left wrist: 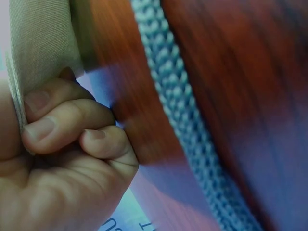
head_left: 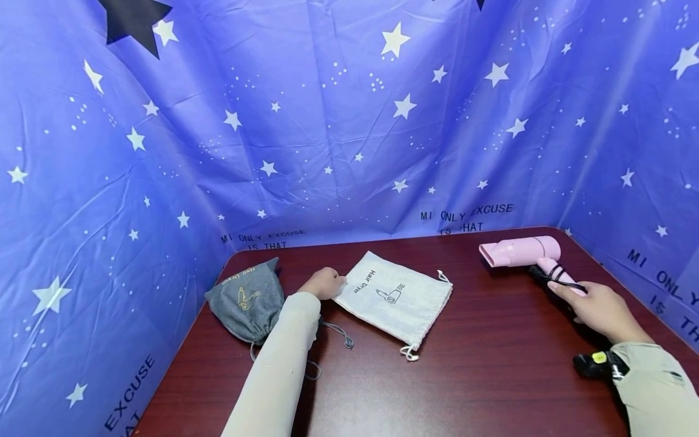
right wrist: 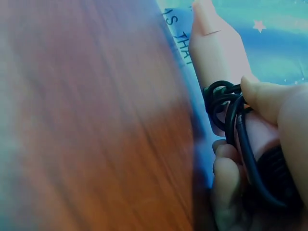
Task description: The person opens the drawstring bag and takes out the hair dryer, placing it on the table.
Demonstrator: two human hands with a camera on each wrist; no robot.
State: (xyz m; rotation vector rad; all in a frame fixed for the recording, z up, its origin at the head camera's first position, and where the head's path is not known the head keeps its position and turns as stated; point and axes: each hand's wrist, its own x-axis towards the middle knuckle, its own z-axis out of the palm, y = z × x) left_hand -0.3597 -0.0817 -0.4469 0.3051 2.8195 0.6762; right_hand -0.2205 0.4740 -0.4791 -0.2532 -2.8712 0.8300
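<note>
My left hand (head_left: 323, 283) pinches the left corner of a white drawstring bag (head_left: 394, 298) printed "Hair Dryer". In the left wrist view its fingers (left wrist: 72, 120) are curled over the pale cloth (left wrist: 43, 43). My right hand (head_left: 603, 311) grips the handle of a pink hair dryer (head_left: 521, 250), whose nozzle points left. A black cord (right wrist: 233, 113) is wound around the handle, and the right thumb presses against it. Beside the left forearm lies a grey drawstring bag (head_left: 248, 300) with a gold dryer print, its lower edge partly hidden by the sleeve.
Everything is over a dark red wooden table (head_left: 437, 388). Blue curtains (head_left: 338, 121) with white stars hang close around its back and sides. The grey bag's cord (head_left: 341, 334) trails across the wood near the left forearm.
</note>
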